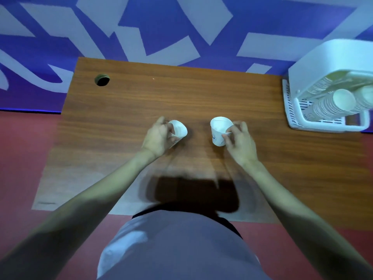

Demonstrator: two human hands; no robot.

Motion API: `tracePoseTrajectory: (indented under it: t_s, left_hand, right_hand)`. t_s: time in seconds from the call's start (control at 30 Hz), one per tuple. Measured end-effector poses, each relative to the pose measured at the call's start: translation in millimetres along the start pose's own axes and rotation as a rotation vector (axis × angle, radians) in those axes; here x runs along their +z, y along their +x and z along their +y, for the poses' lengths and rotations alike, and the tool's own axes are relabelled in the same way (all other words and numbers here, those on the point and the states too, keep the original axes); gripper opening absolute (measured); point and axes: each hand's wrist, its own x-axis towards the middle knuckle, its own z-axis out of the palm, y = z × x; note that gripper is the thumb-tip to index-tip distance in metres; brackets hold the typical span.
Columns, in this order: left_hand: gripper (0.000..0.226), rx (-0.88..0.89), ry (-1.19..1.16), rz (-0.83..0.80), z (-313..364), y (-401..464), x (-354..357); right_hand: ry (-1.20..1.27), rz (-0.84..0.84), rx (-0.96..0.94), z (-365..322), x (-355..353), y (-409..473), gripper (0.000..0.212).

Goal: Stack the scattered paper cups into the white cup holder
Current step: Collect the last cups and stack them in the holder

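Two paper cups are shown held over a wooden counter [141, 93], one in each hand. The left hand [159, 136] is curled round the left cup [179, 129], which is tilted with its mouth turned away from the palm; the grip is clamped on its wall. The right hand [240, 142] pinches the right cup [219, 128] at its rim and side, thumb and fingers closed on it; this cup is held nearly upright, mouth up, with blue print visible on its wall. The two cups are kept apart, a bare strip of counter lying between the grips. Well to the right of the right grip, at the counter's far right edge, the white cup holder [323, 57] is seen, with stacks of cups [331, 104] lying in it above a white slotted tray [292, 110]. A round cable hole [102, 80] is seen far beyond the left grip.
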Motion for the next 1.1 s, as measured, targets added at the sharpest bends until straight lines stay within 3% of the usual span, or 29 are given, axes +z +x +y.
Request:
tracePoseTrajectory:
  t_s: [0.37, 0.7, 0.83, 1.1]
  left_hand:
    - [0.023, 0.336, -0.089, 0.119, 161, 36, 54]
    - [0.021, 0.468, -0.170, 0.167, 273, 69, 78]
    - [0.021, 0.516, -0.180, 0.213, 307, 79, 82]
    - [0.022, 0.523, -0.179, 0.211, 349, 101, 85]
  right_hand:
    - [0.120, 0.402, 0.034, 145, -83, -25, 0.014]
    - [0.161, 0.839, -0.011, 227, -173, 1, 0.014]
    - [0.185, 0.857, 0.025, 257, -184, 26, 0.018]
    - [0.170, 0.710, 0.026, 273, -165, 44, 0.017]
